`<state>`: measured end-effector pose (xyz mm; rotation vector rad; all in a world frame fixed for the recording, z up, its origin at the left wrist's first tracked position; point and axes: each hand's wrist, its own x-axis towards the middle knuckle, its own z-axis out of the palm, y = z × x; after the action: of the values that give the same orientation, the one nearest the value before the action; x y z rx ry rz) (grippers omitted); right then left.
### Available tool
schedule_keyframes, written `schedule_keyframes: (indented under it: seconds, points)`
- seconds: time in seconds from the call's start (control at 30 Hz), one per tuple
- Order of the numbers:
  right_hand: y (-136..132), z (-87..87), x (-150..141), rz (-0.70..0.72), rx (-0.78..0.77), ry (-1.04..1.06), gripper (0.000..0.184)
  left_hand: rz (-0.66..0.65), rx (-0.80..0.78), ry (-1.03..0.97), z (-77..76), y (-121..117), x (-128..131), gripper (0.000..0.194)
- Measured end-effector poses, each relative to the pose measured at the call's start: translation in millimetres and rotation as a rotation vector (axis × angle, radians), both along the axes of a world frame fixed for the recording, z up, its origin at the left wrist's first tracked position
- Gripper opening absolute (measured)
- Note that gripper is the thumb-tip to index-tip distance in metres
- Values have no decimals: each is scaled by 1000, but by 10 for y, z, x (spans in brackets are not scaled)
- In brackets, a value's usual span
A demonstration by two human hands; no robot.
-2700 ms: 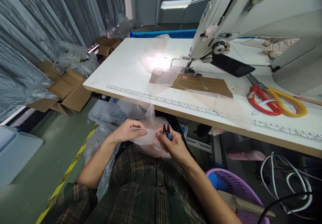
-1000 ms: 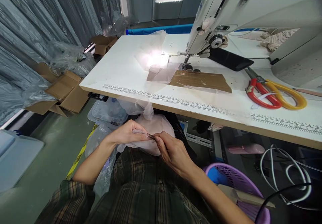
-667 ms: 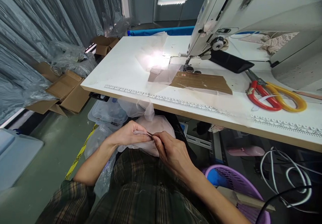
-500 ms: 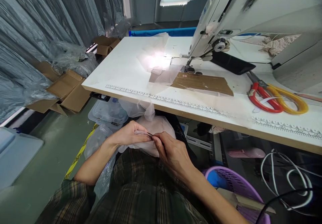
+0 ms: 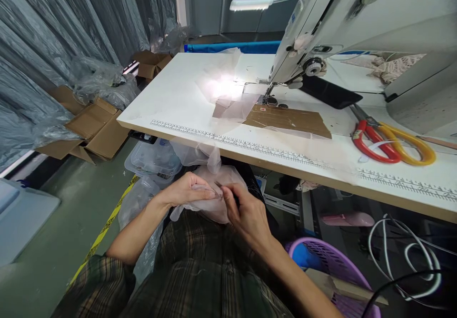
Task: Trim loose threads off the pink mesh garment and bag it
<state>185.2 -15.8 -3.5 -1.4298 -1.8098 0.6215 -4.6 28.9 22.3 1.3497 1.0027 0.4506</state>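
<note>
Over my lap, my left hand (image 5: 189, 190) pinches a fold of sheer pale pink fabric (image 5: 210, 208) between thumb and fingers. Close on its right, my right hand (image 5: 246, 208) is closed around a small dark pointed tool (image 5: 218, 184). Only the slim tip of that tool shows, just above the fabric; the palm hides the rest, so its kind is unclear. The fabric spreads under both hands, and a sheer piece hangs at the table edge above them.
A sewing machine (image 5: 296, 37) stands on the white table (image 5: 160, 89), with brown cardboard (image 5: 289, 120), a black phone-like slab (image 5: 332, 92) and red-and-yellow-handled scissors (image 5: 392, 142). A purple basket (image 5: 342, 261) is low at right. Cardboard boxes (image 5: 96, 127) lie on the floor at left.
My right hand has drawn slightly to the right, away from my left fingertips, and the tool's tip now points upward. My left hand keeps its pinch on the fabric.
</note>
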Motion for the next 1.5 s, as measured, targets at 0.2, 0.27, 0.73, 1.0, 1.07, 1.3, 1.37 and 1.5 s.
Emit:
schedule_keyframes:
  seconds: [0.2,0.27,0.73,1.0,1.07,1.3,1.37,1.5]
  points:
    - [168,-2,55,189,-324,428,40,62,-140,-62,-127,31,-31,34]
    - [180,-29,44,231,-432,494,40,58,-185,-92,-166,55,-51,37]
    - [141,-186,102,158,-524,586,43,97,-104,-102,-208,125,-197,33]
    - [86,-178,61,284,-586,561,42,145,-39,-43,-214,87,-137,31]
    - [-5,-198,34,269,-554,578,41,162,-5,-10,-221,40,-148,31]
    - [-305,-370,60,171,-497,577,40,-190,133,182,-140,151,-43,27]
    - [-265,-478,118,12,-410,574,42,-236,276,236,-166,325,114,24]
    - [-152,-762,247,-347,-373,614,45,-207,721,427,-375,630,457,40]
